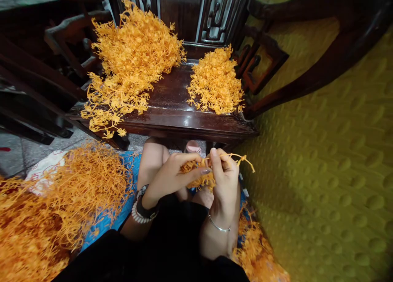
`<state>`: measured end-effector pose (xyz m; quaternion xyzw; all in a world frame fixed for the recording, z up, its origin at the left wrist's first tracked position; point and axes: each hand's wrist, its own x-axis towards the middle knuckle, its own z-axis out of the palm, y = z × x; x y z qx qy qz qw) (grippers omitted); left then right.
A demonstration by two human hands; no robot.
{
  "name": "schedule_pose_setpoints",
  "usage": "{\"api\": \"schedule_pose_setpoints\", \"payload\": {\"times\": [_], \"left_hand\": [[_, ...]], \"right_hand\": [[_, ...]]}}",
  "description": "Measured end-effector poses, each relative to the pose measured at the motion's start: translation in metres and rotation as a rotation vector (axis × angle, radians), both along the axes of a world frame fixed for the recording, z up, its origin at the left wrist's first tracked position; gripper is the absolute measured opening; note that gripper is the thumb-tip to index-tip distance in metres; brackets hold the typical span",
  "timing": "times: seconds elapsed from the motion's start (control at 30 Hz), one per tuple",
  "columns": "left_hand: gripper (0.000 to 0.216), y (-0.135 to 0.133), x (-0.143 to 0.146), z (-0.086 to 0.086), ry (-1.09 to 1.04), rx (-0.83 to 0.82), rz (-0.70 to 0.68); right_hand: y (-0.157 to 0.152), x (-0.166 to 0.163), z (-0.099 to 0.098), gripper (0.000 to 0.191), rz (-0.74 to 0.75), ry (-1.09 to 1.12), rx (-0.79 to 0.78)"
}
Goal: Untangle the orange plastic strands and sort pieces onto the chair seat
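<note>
Both hands meet above my lap. My right hand pinches a thin orange branched strand, whose knobby end sticks out to the right past the fingers. From the left, my left hand reaches in, its thumb and index finger closed around an orange bit of the same strand close to the right fingertips. The exact grip point is small and partly covered by the fingers. Under the hands, a bunch of orange pieces lies at my lap, partly hidden.
A dark wooden chair faces me, bearing a large orange pile and a smaller orange heap. More orange strands lie on a blue sheet at left. Orange pieces also lie at lower right, beside a yellow-green textured wall.
</note>
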<state>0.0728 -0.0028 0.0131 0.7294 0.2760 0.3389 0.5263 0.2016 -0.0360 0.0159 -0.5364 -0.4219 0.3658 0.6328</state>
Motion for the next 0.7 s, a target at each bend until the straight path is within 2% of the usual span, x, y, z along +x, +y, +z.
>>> {"api": "schedule_pose_setpoints", "payload": {"times": [0.1,0.17,0.27,0.33,0.47,0.63,0.7], "left_hand": [[0.025,0.001,-0.001,0.000,0.017,0.021,0.014],[0.029,0.001,0.000,-0.001,-0.002,0.008,-0.013],[0.035,0.002,0.000,-0.005,-0.164,-0.132,-0.098],[0.044,0.001,0.001,-0.007,-0.284,-0.224,-0.124],[0.057,-0.005,0.003,-0.009,-0.406,-0.272,-0.079],[0.056,-0.015,0.006,-0.009,-0.502,-0.391,-0.023],[0.054,-0.016,0.007,-0.009,-0.532,-0.422,-0.027]], "right_hand": [[0.001,-0.001,-0.002,0.042,-0.021,-0.020,0.054],[0.001,-0.002,-0.003,0.044,-0.013,0.059,0.034],[-0.005,-0.006,-0.001,0.047,0.128,0.289,-0.016],[-0.010,-0.011,0.003,0.048,0.221,0.406,0.011],[-0.014,-0.022,0.008,0.053,0.357,0.487,0.088],[-0.008,-0.027,0.005,0.061,0.396,0.537,0.035],[-0.006,-0.025,0.001,0.059,0.461,0.604,0.075]]}}
